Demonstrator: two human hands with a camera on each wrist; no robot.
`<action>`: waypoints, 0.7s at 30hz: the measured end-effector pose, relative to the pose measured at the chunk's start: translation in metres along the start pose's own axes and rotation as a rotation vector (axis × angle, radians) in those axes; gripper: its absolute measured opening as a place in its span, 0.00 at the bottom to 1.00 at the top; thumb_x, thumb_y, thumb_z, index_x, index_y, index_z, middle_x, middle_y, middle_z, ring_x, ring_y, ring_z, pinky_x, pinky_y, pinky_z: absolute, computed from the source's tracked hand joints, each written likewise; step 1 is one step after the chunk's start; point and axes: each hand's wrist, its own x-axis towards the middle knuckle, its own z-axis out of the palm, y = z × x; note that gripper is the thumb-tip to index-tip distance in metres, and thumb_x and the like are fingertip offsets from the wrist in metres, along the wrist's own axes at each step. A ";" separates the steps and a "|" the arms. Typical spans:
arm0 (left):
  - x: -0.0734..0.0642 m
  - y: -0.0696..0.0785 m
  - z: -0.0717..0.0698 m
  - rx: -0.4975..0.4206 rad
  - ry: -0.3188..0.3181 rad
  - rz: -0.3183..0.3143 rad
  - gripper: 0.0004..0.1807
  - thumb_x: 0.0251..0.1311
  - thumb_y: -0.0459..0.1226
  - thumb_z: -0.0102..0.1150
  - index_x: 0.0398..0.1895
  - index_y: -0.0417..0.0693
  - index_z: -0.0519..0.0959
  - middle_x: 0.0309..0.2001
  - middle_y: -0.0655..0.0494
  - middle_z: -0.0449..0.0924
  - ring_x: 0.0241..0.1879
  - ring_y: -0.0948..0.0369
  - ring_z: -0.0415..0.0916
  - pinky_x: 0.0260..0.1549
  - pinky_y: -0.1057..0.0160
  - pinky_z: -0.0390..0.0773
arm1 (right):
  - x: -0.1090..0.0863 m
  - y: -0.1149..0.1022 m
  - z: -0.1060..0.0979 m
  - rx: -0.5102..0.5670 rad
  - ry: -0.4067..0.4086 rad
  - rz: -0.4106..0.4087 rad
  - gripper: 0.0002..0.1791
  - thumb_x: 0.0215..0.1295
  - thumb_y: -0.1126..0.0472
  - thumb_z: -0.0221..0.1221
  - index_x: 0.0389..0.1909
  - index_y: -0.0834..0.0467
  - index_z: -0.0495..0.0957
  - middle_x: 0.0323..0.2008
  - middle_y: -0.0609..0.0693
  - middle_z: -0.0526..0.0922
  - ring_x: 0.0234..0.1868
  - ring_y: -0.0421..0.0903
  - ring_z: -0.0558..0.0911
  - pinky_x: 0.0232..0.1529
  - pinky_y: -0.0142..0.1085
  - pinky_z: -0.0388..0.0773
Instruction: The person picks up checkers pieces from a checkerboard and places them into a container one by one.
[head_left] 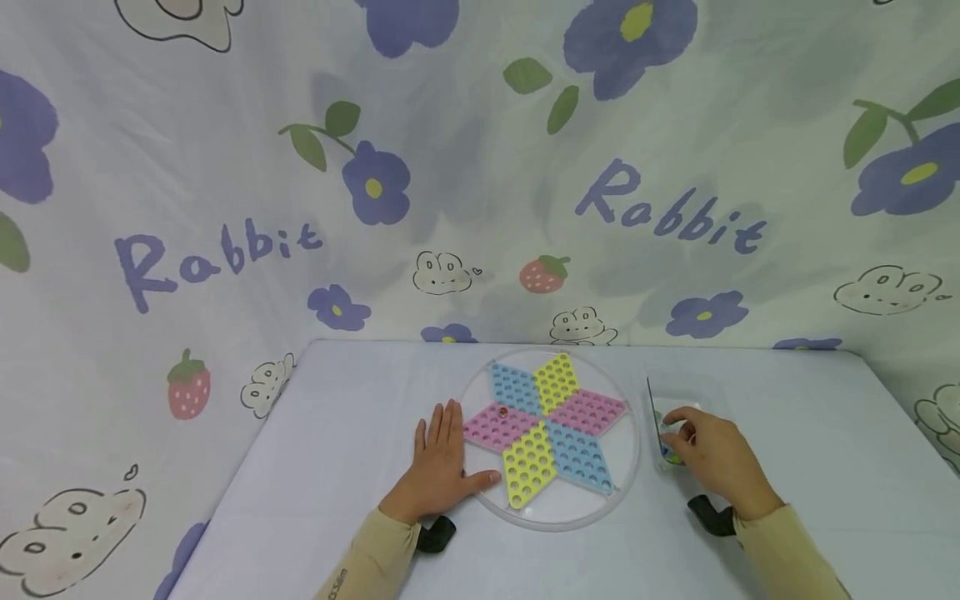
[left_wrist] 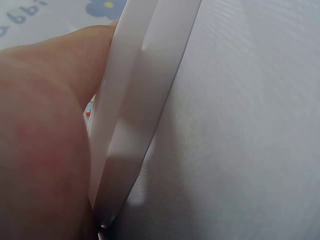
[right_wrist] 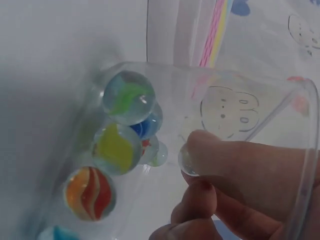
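Observation:
My left hand (head_left: 438,467) rests at the left edge of a round white Chinese checkers board (head_left: 480,500), fingers straight and thumb over the rim. The left wrist view shows the board's side wall (left_wrist: 150,65) against that hand (left_wrist: 45,150). A single reddish marble (head_left: 503,412) sits in the left pink section. To the board's right, my right hand (head_left: 723,462) reaches into a clear plastic box (right_wrist: 300,125). Between its thumb and index finger it pinches a clear glass marble (right_wrist: 187,160). Several others lie below, among them a yellow one (right_wrist: 117,149) and an orange-striped one (right_wrist: 90,193).
Both things stand on a table covered in white cloth (head_left: 315,467). A printed fabric backdrop (head_left: 480,167) rises behind the table's far edge. Black wrist mounts (head_left: 437,535) sit by both sleeves.

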 end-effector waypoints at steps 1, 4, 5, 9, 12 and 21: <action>0.000 0.000 0.000 0.001 0.001 -0.001 0.65 0.47 0.73 0.43 0.71 0.34 0.34 0.72 0.39 0.31 0.71 0.46 0.27 0.63 0.41 0.33 | 0.001 0.000 0.000 0.001 -0.003 -0.003 0.13 0.59 0.60 0.61 0.43 0.62 0.78 0.23 0.45 0.76 0.18 0.39 0.70 0.17 0.31 0.66; 0.000 0.000 0.001 0.010 0.003 -0.001 0.65 0.47 0.73 0.43 0.71 0.34 0.34 0.72 0.38 0.32 0.71 0.45 0.27 0.63 0.41 0.33 | 0.004 0.000 0.002 0.010 -0.017 -0.005 0.13 0.59 0.60 0.61 0.43 0.63 0.78 0.22 0.46 0.76 0.17 0.39 0.69 0.17 0.31 0.66; 0.000 -0.001 0.001 0.012 0.005 -0.001 0.65 0.47 0.73 0.43 0.71 0.33 0.34 0.72 0.38 0.32 0.71 0.45 0.27 0.63 0.41 0.33 | 0.005 0.000 0.002 0.013 -0.022 -0.003 0.13 0.59 0.61 0.61 0.43 0.63 0.78 0.22 0.46 0.76 0.16 0.38 0.69 0.16 0.31 0.66; 0.000 0.000 0.002 0.009 0.004 0.005 0.65 0.48 0.73 0.43 0.71 0.33 0.34 0.72 0.38 0.31 0.71 0.45 0.27 0.63 0.40 0.33 | 0.007 0.000 0.003 0.019 -0.028 0.005 0.14 0.59 0.62 0.61 0.44 0.64 0.77 0.23 0.46 0.77 0.16 0.38 0.70 0.16 0.32 0.67; 0.000 0.000 0.001 0.006 0.003 0.006 0.65 0.47 0.73 0.43 0.71 0.33 0.34 0.72 0.38 0.31 0.71 0.45 0.27 0.63 0.40 0.32 | 0.007 -0.001 0.002 0.018 -0.024 0.025 0.16 0.59 0.61 0.60 0.46 0.64 0.77 0.24 0.47 0.77 0.17 0.39 0.70 0.16 0.32 0.67; 0.001 -0.003 0.004 0.024 0.003 0.003 0.65 0.47 0.74 0.41 0.71 0.34 0.33 0.72 0.39 0.30 0.71 0.46 0.26 0.63 0.41 0.32 | 0.008 -0.011 -0.002 0.007 0.091 0.014 0.15 0.63 0.58 0.58 0.46 0.63 0.77 0.25 0.47 0.76 0.21 0.41 0.70 0.17 0.32 0.66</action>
